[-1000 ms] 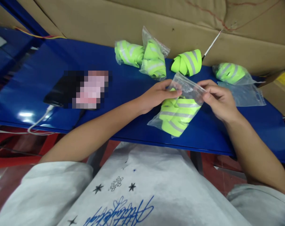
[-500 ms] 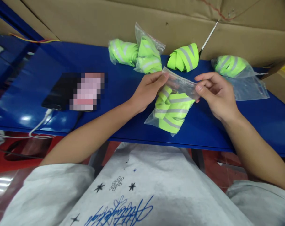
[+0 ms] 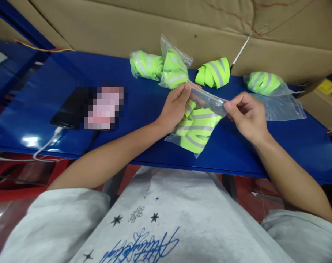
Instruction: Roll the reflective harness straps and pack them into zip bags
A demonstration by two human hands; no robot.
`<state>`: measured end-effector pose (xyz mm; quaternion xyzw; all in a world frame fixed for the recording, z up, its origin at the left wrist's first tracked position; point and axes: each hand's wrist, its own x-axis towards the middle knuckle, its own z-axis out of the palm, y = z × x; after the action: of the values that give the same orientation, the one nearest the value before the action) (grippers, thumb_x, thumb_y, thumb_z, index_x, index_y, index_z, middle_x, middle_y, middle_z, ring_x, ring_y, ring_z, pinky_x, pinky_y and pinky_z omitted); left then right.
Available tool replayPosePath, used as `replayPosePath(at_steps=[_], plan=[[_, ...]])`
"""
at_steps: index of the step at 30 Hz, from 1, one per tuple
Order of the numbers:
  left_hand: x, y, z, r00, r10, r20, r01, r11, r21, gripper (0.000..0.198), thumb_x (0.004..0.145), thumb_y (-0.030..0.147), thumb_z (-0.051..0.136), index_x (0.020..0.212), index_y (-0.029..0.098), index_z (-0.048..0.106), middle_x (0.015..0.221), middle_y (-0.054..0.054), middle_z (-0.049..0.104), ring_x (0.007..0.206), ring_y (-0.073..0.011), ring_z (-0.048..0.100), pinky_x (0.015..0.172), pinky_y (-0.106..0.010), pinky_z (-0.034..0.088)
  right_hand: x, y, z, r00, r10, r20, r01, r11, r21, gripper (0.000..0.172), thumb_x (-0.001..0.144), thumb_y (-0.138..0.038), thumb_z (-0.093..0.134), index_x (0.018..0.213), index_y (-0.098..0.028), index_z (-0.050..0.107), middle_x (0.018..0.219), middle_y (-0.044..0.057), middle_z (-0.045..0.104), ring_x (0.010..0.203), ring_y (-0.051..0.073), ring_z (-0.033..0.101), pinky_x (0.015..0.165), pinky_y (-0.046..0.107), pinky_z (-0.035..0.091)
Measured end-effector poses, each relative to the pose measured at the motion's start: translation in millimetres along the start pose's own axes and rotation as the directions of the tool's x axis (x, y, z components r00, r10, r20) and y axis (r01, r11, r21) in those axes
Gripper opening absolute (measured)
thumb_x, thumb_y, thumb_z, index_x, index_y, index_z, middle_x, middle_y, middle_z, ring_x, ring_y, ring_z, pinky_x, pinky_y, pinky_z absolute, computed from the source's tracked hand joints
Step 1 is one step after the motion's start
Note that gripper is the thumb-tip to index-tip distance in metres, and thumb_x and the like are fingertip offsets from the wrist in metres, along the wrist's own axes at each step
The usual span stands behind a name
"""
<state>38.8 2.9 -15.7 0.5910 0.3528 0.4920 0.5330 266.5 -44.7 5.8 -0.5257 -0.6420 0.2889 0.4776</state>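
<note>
A clear zip bag (image 3: pixel 214 104) hangs between my two hands over the blue table, its top edge pulled straight. Inside it lies a folded neon-yellow reflective strap (image 3: pixel 199 128) with grey stripes. My left hand (image 3: pixel 177 104) is closed on the left part of the bag's top, thumb uppermost. With thumb and fingers, my right hand (image 3: pixel 246 115) pinches the right corner of that same edge. Beyond my hands sit a bare rolled reflective strap (image 3: pixel 214 73) and a bagged one (image 3: pixel 174 67).
Another bagged roll (image 3: pixel 146 65) sits at the back left, and one more (image 3: pixel 264 83) at the back right beside a flat clear bag (image 3: pixel 282 107). A black phone (image 3: pixel 70 109) with a white cable and a pixelated screen (image 3: pixel 104 107) lie left. Cardboard (image 3: pixel 127 25) stands behind.
My right hand has shifted slightly left along with the bag's corner, and its fingers have curled in more. My left hand still grips the bag. The whole view has tilted a little.
</note>
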Motion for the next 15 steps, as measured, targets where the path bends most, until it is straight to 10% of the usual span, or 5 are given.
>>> replayPosePath(at_steps=[15], plan=[[-7.7, 5.4, 5.1, 0.998, 0.052, 0.046, -0.055, 0.995, 0.082, 0.049, 0.109, 0.065, 0.044, 0.112, 0.026, 0.074, 0.094, -0.004, 0.081, 0.092, -0.0203, 0.076, 0.096, -0.038, 0.060, -1.8, 7.6, -1.6, 0.988, 0.087, 0.126, -0.094, 0.994, 0.051, 0.027, 0.088, -0.050, 0.082, 0.082, -0.025, 0.072, 0.065, -0.003, 0.064, 0.053, 0.011, 0.054, 0.049, 0.027, 0.042]])
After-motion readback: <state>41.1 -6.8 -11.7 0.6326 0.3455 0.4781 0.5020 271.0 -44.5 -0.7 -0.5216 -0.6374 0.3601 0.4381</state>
